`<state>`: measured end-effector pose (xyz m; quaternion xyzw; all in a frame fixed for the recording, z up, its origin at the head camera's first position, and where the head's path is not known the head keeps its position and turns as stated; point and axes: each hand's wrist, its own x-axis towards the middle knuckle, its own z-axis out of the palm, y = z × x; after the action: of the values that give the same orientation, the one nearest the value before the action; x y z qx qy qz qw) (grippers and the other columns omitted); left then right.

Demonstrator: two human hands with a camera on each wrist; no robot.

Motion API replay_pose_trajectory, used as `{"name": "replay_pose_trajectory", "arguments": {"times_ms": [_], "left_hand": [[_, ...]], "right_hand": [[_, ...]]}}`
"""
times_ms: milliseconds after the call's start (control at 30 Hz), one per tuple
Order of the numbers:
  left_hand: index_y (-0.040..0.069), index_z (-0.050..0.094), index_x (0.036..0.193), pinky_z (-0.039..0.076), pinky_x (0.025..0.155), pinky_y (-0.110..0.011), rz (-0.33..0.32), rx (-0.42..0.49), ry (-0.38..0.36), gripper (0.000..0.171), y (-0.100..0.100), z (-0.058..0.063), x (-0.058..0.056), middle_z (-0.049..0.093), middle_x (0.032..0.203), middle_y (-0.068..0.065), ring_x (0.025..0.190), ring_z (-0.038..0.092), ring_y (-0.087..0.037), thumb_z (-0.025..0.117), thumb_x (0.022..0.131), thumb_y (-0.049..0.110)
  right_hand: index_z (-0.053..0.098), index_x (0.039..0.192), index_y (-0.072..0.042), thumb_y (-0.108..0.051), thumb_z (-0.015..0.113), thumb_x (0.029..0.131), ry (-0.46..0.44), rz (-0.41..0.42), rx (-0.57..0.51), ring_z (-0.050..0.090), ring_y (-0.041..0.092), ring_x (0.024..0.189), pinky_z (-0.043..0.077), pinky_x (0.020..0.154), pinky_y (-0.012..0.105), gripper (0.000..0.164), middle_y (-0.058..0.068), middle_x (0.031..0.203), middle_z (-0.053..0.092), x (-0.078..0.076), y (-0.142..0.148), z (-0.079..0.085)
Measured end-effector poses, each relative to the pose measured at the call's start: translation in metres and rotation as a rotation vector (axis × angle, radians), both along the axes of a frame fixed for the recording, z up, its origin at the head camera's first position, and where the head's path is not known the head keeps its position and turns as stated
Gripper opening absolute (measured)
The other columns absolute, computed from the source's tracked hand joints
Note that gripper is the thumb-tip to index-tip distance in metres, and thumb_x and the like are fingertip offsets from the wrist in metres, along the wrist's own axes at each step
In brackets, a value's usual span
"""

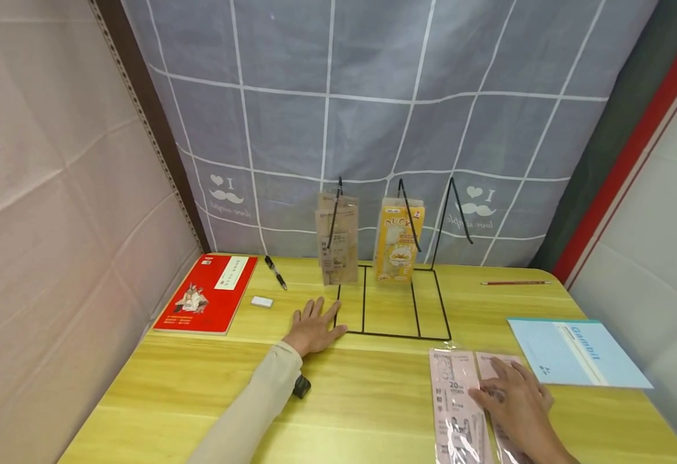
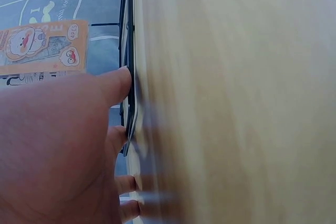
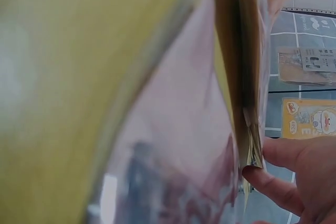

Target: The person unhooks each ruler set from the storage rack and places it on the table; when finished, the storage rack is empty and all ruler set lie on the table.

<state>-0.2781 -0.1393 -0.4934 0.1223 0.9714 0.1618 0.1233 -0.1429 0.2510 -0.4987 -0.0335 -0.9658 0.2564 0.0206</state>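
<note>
A black wire display rack point(image 1: 393, 335) stands on the table with three upright hooks. My left hand point(image 1: 313, 330) rests by its front left corner, fingers spread, the thumb touching the wire in the left wrist view. Brownish-pink flat packets point(image 1: 338, 248) hang from the left hook, and a yellow duck packet point(image 1: 397, 241) hangs from the middle one. At the front right lie two pink clear-wrapped packets point(image 1: 454, 393) side by side. My right hand point(image 1: 518, 403) is over the right-hand one, and its thumb and finger point(image 3: 275, 187) pinch a packet edge in the right wrist view.
To the left lie a red booklet point(image 1: 207, 293), a black pen point(image 1: 276, 273) and a white eraser point(image 1: 261, 301). A light blue notebook point(image 1: 576, 351) and a red pencil point(image 1: 514, 282) are on the right. Behind the table hangs a grey-blue checked curtain point(image 1: 373, 129).
</note>
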Motion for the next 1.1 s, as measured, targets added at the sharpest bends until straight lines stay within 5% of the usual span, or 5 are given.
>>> {"name": "replay_pose_trajectory", "arguments": {"times_ms": [367,500,733,1100], "left_hand": [[0.035,0.019,0.167,0.005,0.127,-0.069,0.018,0.001,-0.012,0.071,-0.003,-0.021,-0.012,0.006,0.176,-0.014,0.163,0.003,-0.041,0.04,0.106,0.064],[0.035,0.018,0.167,0.003,0.128,-0.068,0.02,-0.002,-0.028,0.07,-0.003,-0.017,-0.011,0.004,0.176,-0.013,0.163,0.001,-0.04,0.039,0.106,0.063],[0.029,0.024,0.167,0.013,0.127,-0.067,0.008,-0.03,0.005,0.067,-0.001,0.003,0.0,0.014,0.174,-0.017,0.162,0.012,-0.041,0.04,0.108,0.058],[0.032,0.023,0.167,0.012,0.126,-0.069,-0.003,-0.021,0.021,0.069,0.0,-0.001,0.0,0.014,0.174,-0.017,0.161,0.012,-0.043,0.037,0.107,0.064]], "right_hand": [[0.083,0.101,-0.016,-0.041,0.083,0.086,-0.038,-0.032,0.079,0.021,0.057,0.145,0.009,0.106,0.079,0.029,0.035,0.157,0.038,0.0,-0.005,0.002],[0.083,0.106,-0.014,-0.043,0.081,0.088,-0.046,-0.032,0.091,0.021,0.058,0.145,0.009,0.106,0.079,0.035,0.035,0.157,0.037,0.001,-0.006,0.006],[0.077,0.119,-0.006,-0.044,0.075,0.094,0.084,0.024,0.074,0.03,0.06,0.14,0.022,0.099,0.078,0.045,0.035,0.154,0.042,-0.005,-0.003,0.025],[0.076,0.121,-0.005,-0.032,0.072,0.099,0.273,0.131,-0.177,0.04,0.058,0.14,0.034,0.103,0.079,0.035,0.026,0.152,0.053,-0.037,-0.012,0.062]]}}
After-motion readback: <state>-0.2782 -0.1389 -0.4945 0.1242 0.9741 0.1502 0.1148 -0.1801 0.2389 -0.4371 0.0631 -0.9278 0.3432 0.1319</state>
